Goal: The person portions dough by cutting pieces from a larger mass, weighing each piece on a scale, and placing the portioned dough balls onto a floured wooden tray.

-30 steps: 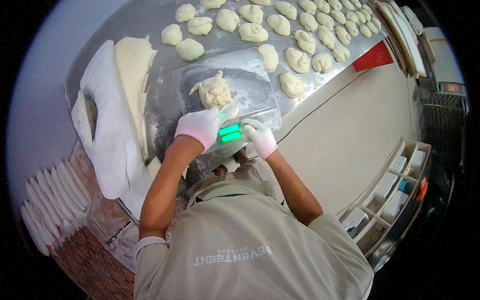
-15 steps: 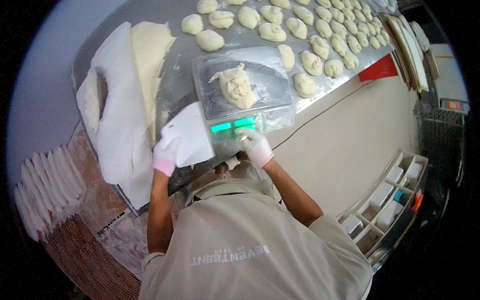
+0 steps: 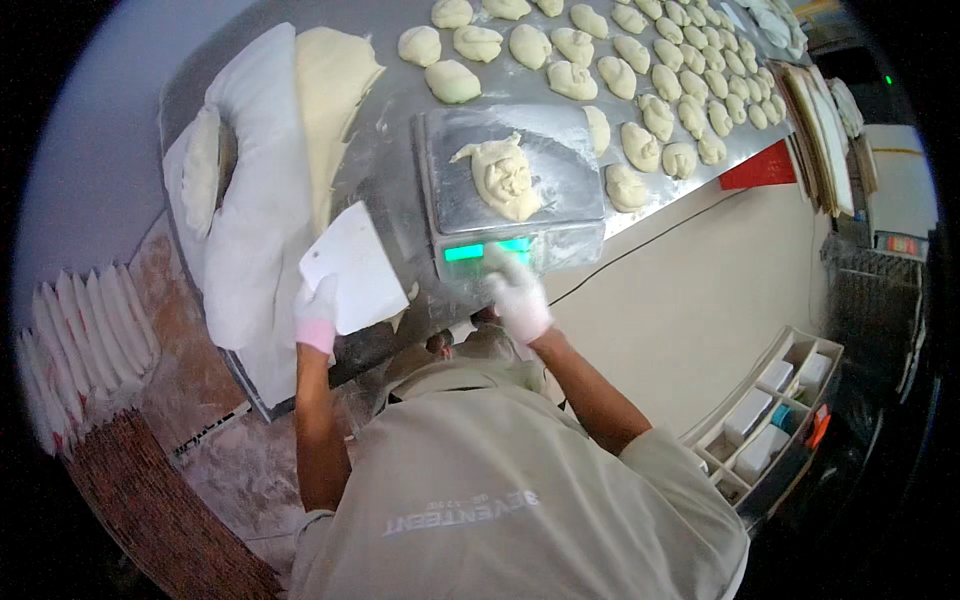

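Observation:
My left hand (image 3: 317,312), in a white glove with a pink cuff, is closed on the edge of a flat white dough scraper (image 3: 362,268) left of the scale. My gloved right hand (image 3: 522,305) stretches a finger to the lit green display panel (image 3: 464,253) of the metal scale (image 3: 440,165), covering part of it; whether the fingertip touches it is hard to tell. Nothing shows in that hand. An uneven lump of dough (image 3: 505,182) rests on the scale's plate. A large dough sheet (image 3: 330,90) lies to the left, partly under white cloth (image 3: 262,215).
Many separate dough pieces (image 3: 572,80) cover the metal table (image 3: 385,120) beyond the scale. A cable (image 3: 640,246) runs off to the right. Stacked boards (image 3: 822,130) stand at the far right, with a divided box (image 3: 790,400) below. White sacks (image 3: 95,335) are piled at the left.
My right hand's finger has moved up over the display. My left hand has tilted the scraper, its top edge now farther left. The whole view has shifted slightly.

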{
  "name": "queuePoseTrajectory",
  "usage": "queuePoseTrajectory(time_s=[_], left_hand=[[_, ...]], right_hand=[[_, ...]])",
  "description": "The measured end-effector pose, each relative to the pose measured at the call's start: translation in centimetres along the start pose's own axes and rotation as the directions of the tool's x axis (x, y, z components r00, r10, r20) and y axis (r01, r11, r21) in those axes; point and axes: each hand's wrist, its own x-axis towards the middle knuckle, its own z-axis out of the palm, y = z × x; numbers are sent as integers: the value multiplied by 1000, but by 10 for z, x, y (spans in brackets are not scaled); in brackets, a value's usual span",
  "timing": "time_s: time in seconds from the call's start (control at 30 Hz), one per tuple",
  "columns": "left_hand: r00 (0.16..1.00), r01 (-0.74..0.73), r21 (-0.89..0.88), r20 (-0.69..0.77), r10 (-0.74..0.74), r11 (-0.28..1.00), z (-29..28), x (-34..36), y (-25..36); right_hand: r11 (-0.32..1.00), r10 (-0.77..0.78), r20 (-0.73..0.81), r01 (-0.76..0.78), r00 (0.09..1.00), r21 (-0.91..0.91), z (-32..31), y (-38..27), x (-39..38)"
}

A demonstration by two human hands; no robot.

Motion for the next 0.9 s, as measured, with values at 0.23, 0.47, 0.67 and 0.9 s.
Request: queuePoseTrajectory(time_s=[0.23,0.47,0.67,0.9], left_hand=[[696,-717,559,551,459,417,85,106,57],[559,-809,492,814,161,321,225,148,13],[527,-847,507,762,376,160,221,-3,73],[909,-403,376,63,411,834,113,23,91]], right_hand=[[936,15,-353,111,935,334,-80,-4,38],[953,-108,-404,211,908,219,-65,-13,63],[864,-49,-499,287,865,413,-100,24,71],[868,-366,-284,436,886,240,-161,-28,161]])
